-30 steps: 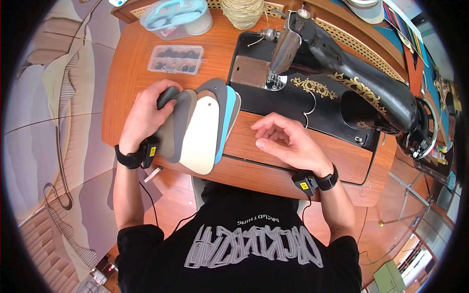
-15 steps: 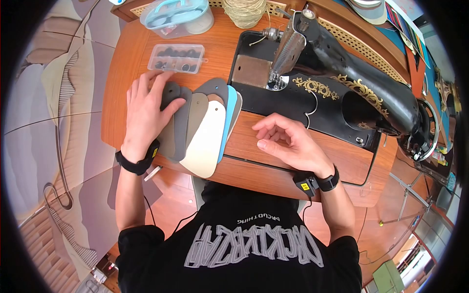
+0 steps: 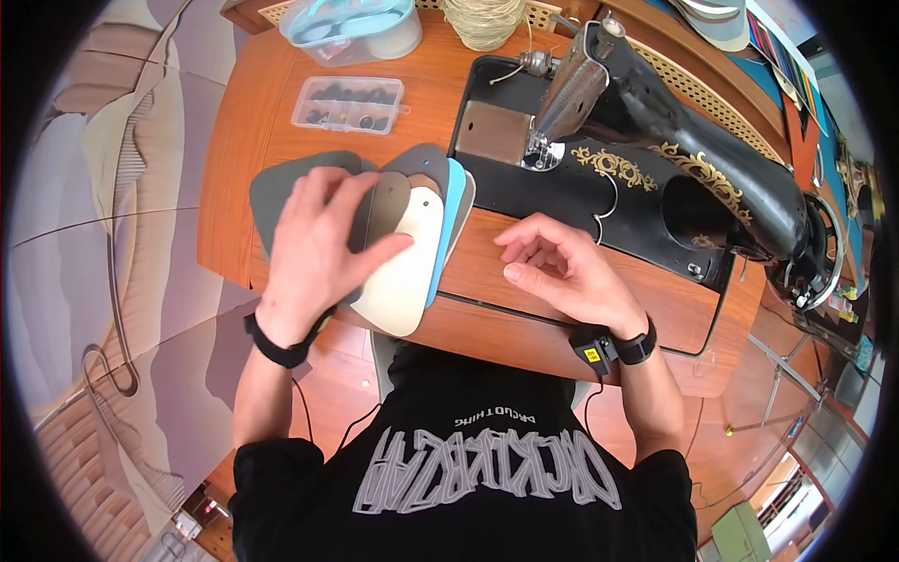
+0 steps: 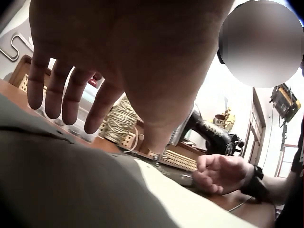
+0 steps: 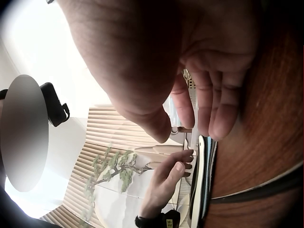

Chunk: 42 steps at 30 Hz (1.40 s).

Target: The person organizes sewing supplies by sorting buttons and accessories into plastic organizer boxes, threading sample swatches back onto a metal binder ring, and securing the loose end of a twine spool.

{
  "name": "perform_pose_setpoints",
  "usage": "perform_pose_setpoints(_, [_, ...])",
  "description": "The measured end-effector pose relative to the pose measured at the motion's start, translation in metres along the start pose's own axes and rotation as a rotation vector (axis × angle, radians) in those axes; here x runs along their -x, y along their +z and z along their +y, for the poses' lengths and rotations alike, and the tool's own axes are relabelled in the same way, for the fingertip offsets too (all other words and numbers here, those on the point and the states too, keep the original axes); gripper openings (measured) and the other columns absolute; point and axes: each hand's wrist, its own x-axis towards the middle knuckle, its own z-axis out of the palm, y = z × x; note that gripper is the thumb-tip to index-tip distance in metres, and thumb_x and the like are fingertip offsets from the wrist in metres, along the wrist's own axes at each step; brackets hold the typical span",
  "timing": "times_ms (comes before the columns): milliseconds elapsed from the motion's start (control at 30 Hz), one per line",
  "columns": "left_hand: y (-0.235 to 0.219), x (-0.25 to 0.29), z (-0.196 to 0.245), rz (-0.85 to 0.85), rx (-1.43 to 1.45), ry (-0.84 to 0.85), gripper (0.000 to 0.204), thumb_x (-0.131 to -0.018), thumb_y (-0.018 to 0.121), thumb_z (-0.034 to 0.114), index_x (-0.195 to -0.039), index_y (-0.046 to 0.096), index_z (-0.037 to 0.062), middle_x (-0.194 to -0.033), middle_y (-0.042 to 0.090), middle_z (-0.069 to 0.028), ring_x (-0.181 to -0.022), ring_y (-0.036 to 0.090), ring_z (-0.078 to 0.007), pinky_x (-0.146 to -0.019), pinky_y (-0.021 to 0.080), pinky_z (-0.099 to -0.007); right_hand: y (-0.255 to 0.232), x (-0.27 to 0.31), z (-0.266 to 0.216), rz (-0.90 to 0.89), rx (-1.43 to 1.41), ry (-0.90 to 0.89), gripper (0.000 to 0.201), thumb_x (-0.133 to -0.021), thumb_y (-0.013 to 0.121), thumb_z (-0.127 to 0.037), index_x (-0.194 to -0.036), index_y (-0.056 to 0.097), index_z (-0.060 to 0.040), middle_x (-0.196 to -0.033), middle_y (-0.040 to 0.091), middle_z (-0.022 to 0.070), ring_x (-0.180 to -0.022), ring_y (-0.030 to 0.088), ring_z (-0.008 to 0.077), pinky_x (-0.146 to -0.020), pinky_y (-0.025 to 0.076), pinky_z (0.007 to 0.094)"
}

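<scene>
Several rounded, tapered flat pieces, each with a small hole near its narrow end, lie fanned out and overlapping at the table's left. A white piece (image 3: 412,281) is on top, with a grey-brown one (image 3: 391,201) beside it and a light blue one (image 3: 456,192) showing at its right. One dark grey piece (image 3: 270,192) sticks out to the left, turned sideways. Over these pieces my left hand (image 3: 314,248) is spread, its fingers fairly straight in the left wrist view and the thumb above the white piece. My right hand (image 3: 562,267), loosely curled, holds nothing by the machine bed.
A black sewing machine (image 3: 693,145) with gold ornament takes up the right of the wooden table (image 3: 239,122). Behind the pieces are a clear compartment box (image 3: 348,105) with small dark parts, a blue-lidded tub (image 3: 351,33) and a ball of cord (image 3: 485,21).
My left hand has let go of the dark pieces it gripped and moved right over the fan. A dark grey piece now sticks out sideways at the left. My right hand stays still.
</scene>
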Motion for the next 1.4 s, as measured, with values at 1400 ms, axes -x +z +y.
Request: perform_pose_setpoints(1400, [0.03, -0.007, 0.005, 0.069, -0.119, -0.185, 0.047, -0.082, 0.073, 0.019, -0.128, 0.068, 0.0108, -0.121, 0.064, -0.0115, -0.112, 0.061, -0.035, -0.094, 0.052, -0.0499, 0.001, 0.001, -0.001, -0.008, 0.102, -0.048, 0.029, -0.096, 0.077, -0.022, -0.117, 0.066, -0.0058, -0.093, 0.069, 0.0037, -0.086, 0.065, 0.0137, -0.075, 0.053, 0.0289])
